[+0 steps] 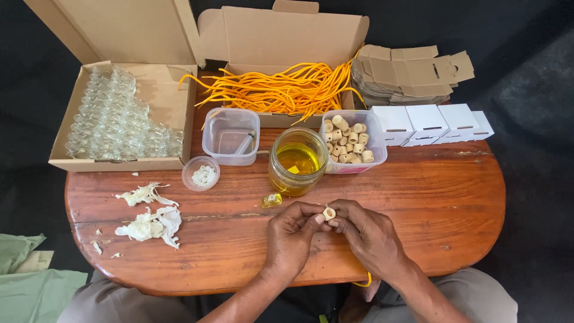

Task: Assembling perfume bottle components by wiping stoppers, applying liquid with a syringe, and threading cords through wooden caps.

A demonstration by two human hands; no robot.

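Two bare hands, left hand (291, 230) and right hand (366, 230). One pale wooden bead (329, 213) between them. One glass jar of yellow oil (297, 161). Two clear plastic tubs (231, 135). One small round lidded cup (201, 173). Two open cardboard boxes (164, 101). Four white folded cartons (427, 122). Two torn white wads (149, 224).

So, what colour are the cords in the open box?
The cords are bright orange-yellow, seen best in the head view.
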